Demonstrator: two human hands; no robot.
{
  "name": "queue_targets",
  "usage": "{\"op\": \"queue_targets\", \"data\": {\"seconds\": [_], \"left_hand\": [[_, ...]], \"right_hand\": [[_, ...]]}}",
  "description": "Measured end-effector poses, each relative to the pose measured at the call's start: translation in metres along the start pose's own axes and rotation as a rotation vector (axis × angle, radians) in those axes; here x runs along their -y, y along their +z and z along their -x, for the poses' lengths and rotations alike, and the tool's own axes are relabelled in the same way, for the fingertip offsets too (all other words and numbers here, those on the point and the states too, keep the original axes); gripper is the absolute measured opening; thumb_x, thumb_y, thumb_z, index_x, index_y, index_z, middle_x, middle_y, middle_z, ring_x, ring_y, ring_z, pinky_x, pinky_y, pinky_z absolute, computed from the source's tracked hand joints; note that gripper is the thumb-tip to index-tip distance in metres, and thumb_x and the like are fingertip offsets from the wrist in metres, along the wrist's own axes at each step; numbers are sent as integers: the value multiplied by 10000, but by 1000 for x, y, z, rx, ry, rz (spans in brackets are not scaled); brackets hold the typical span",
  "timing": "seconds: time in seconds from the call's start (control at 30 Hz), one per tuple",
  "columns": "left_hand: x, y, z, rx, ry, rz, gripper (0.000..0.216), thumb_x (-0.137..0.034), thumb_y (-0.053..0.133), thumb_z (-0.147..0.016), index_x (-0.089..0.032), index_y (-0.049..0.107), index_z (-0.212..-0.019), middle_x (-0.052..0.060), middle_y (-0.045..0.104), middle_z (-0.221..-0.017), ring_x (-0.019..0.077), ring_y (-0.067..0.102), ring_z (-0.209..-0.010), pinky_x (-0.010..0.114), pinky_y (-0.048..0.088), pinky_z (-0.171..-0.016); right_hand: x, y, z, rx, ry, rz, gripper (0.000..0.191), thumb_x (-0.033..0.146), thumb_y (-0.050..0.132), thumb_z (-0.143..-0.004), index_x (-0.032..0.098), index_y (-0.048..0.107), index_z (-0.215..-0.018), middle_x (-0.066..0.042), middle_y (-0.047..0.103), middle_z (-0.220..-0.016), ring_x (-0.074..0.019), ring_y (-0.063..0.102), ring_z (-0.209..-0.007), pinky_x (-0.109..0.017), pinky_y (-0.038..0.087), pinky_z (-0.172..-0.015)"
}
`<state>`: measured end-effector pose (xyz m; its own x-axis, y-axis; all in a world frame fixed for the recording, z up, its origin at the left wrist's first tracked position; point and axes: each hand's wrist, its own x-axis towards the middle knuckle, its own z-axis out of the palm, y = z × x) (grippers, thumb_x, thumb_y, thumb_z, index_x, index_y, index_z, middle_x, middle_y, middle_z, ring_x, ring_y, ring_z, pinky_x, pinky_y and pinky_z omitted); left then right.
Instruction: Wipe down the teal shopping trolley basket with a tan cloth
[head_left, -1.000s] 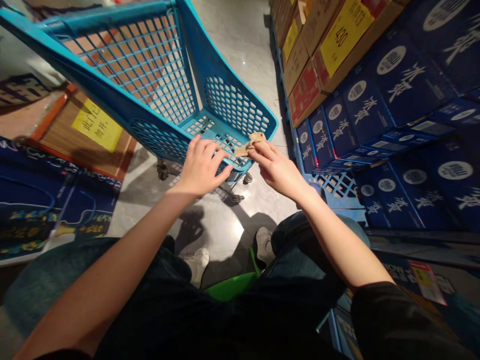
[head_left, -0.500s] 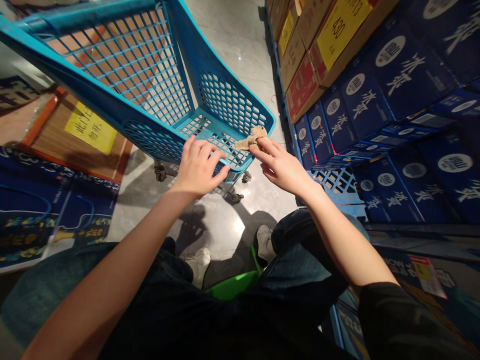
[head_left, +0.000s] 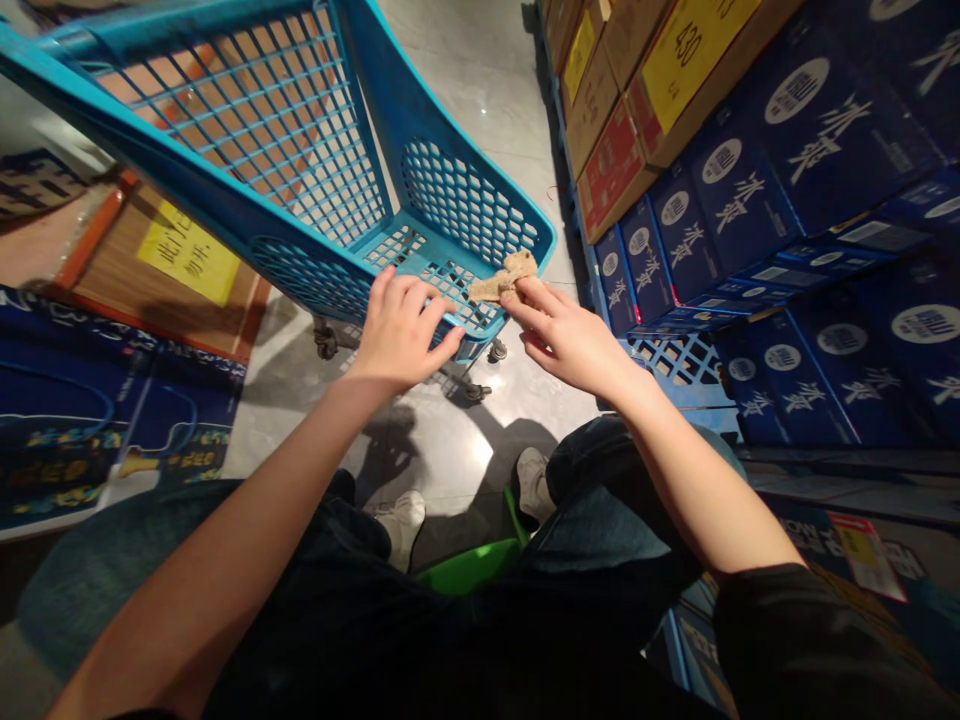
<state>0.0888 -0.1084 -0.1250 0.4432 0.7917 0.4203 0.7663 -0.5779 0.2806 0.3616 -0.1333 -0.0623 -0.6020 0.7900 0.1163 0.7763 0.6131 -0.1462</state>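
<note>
A blue plastic shopping cart (head_left: 442,105) with lattice walls stands before me, its basket bare inside. On its near rim rests my left hand (head_left: 405,335), fingers spread and holding nothing. Between the thumb and fingers of my right hand (head_left: 566,335) is a crumpled beige cloth (head_left: 506,278). The cloth lies over the cart's right front corner, against the rim. Part of it is hidden behind my fingers.
Blue drink cartons (head_left: 814,110) are stacked on the right, beside brown boxes (head_left: 607,120) with yellow price signs. To the left are a wooden panel (head_left: 124,265) with a yellow notice and dark blue boxes (head_left: 67,400). A green plastic piece (head_left: 472,567) is between my legs.
The view has shifted slightly. Both hands stay at the cart's rim, and the cloth under my right fingers has barely moved.
</note>
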Motion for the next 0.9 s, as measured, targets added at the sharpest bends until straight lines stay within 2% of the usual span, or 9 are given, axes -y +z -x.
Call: {"op": "queue_targets", "data": {"seconds": [0.1, 0.23, 0.37, 0.43, 0.5, 0.6, 0.77, 0.9], "left_hand": [[0, 0, 0, -22, 16, -16, 360, -423, 552, -996, -198, 763, -1182, 149, 703, -1219, 417, 615, -1292, 761, 292, -1294], [0, 0, 0, -34, 30, -39, 373, -445, 526, -1029, -191, 761, -1169, 153, 715, -1212, 407, 625, -1291, 729, 320, -1295], [0, 0, 0, -28, 28, -40, 369, -445, 527, -1029, -194, 756, -1173, 152, 716, -1217, 405, 622, -1302, 723, 315, -1303], [0, 0, 0, -24, 23, -37, 361, -443, 536, -1023, -200, 754, -1176, 147, 713, -1222, 406, 620, -1305, 733, 305, -1306], [0, 0, 0, -20, 18, -32, 355, -441, 547, -1015, -203, 753, -1179, 145, 708, -1227, 407, 618, -1307, 743, 296, -1307], [0, 1, -1, -19, 13, -27, 353, -432, 547, -1009, -199, 754, -1174, 146, 704, -1224, 409, 617, -1311, 751, 290, -1308], [-1, 1, -1, -23, 12, -12, 357, -417, 558, -996, -192, 764, -1183, 151, 706, -1234, 414, 613, -1321, 757, 285, -1304], [1, 0, -1, -30, 22, -17, 360, -424, 561, -1015, -204, 779, -1197, 143, 716, -1226, 409, 621, -1308, 753, 299, -1294]], "right_hand": [[3, 9, 0, 2, 49, 50, 660, 118, 585, -987, 134, 506, -1642, -193, 460, -1726, -410, 450, -1582, -617, 500, -1281], [17, 17, 2, -5, -45, 6, 648, 160, 586, -1004, 106, 508, -1645, -188, 463, -1728, -435, 344, -1647, -664, 388, -1353], [7, 12, 1, -14, -140, -87, 578, 183, 528, -1038, 172, 556, -1615, -143, 521, -1695, -371, 414, -1621, -620, 434, -1339], [-5, 10, -1, -25, -94, -77, 588, 167, 523, -1028, 174, 555, -1614, -148, 507, -1704, -361, 436, -1610, -598, 450, -1330], [-13, 12, -2, -35, -2, -23, 633, 148, 553, -1000, 150, 529, -1632, -171, 475, -1722, -390, 431, -1606, -611, 451, -1323], [-9, 18, -2, -39, 71, 48, 674, 149, 591, -980, 106, 500, -1646, -218, 437, -1735, -443, 420, -1592, -652, 447, -1308], [16, 21, 1, -53, -71, -8, 596, 183, 574, -1009, 114, 562, -1601, -195, 515, -1685, -440, 403, -1588, -674, 444, -1307], [2, 16, -3, -41, -159, -82, 535, 187, 526, -1042, 151, 610, -1569, -166, 547, -1671, -382, 452, -1573, -615, 467, -1308]]}}
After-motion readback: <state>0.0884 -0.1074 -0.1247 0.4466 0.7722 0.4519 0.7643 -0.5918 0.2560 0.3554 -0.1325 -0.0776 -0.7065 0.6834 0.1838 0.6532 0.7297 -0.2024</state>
